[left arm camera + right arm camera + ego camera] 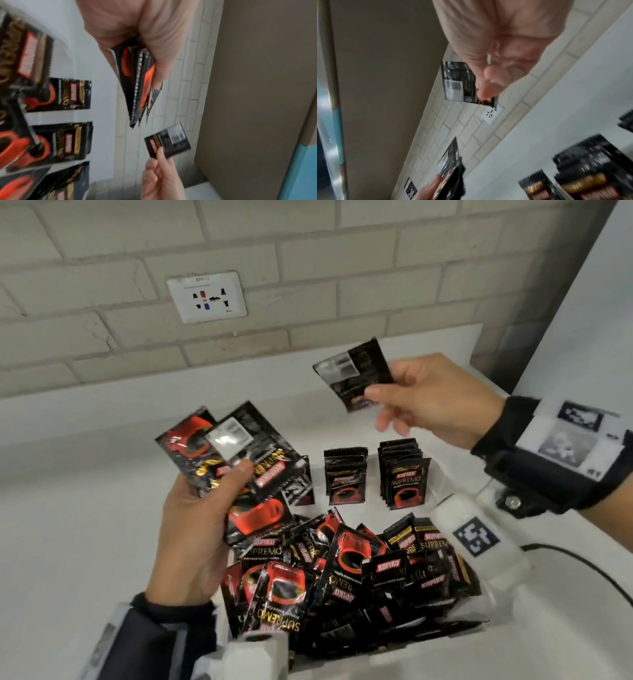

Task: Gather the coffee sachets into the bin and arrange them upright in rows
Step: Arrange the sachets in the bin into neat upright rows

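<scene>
My left hand [236,474] grips a fanned bunch of black and red coffee sachets [239,460] above the bin's left side; the left wrist view shows this bunch [137,88] edge-on under the thumb. My right hand [376,395] pinches a single sachet [356,374], back side up, raised above the bin's far end; the same sachet [458,82] appears against the wall in the right wrist view. The white bin [394,659] holds a loose heap of sachets [342,577]. At its far end two rows stand upright [346,477] [404,474].
A white counter [85,474] runs under a pale brick wall with a socket [206,297]. A white panel [582,302] closes off the right side. A black cable [582,563] lies on the counter right of the bin.
</scene>
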Tool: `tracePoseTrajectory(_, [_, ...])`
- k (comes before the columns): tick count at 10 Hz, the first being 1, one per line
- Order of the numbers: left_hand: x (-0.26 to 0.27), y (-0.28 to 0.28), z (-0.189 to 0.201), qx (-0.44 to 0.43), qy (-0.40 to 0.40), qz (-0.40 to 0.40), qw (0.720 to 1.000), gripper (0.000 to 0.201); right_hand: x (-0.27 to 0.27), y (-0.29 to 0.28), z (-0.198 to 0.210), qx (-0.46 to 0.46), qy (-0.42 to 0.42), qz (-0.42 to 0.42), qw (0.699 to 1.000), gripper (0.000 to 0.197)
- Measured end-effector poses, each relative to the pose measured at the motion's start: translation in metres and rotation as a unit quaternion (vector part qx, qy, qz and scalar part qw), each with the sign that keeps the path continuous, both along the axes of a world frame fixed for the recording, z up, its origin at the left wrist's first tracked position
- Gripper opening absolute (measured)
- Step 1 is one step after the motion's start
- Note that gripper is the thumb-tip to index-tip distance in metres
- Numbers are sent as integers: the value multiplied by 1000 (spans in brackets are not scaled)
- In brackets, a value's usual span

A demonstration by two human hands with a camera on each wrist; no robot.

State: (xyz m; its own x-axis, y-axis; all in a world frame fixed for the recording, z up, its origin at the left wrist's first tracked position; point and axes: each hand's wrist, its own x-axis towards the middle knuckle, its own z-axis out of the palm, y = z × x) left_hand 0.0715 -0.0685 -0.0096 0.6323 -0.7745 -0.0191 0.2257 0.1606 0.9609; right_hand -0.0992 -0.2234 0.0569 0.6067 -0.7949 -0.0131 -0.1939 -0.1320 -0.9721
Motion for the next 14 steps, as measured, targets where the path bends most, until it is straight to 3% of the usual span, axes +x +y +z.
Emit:
tracePoseTrajectory(2, [30,16,8,-43,5,36,998,25,15,-8,10,40,-28,25,999,39])
tracePoseTrajectory(4, [40,24,4,-40,13,71,997,12,38,-1,9,63,-29,75,995,23])
tracePoseTrajectory(5, [41,27,2,-36,20,74,996,12,52,-2,6,-126,74,92,985,30])
tracePoseTrajectory(6, [43,27,1,-33,26,72,997,13,65,-2,5,-236,147,120,953,41])
tracePoseTrajectory(7, [43,27,0,-32,29,70,997,14,77,0,0,-281,240,143,918,34])
tracePoseTrajectory(8, [43,27,0,-29,32,72,996,14,87,1,-11,-292,287,144,901,24])
tracePoseTrajectory(10, [44,28,-2,-26,42,71,996,17,101,-2,-24,-236,286,141,918,16])
tracePoseTrajectory(11, [45,29,-3,-26,46,71,996,17,104,-4,-26,-184,264,141,936,24])
tracePoseTrajectory(12, [45,28,-3,-26,50,69,996,17,107,-4,-30,-192,298,154,922,35])
tracePoseTrajectory(14, [45,26,-4,-20,54,62,996,16,116,0,-42,-264,382,181,867,24])
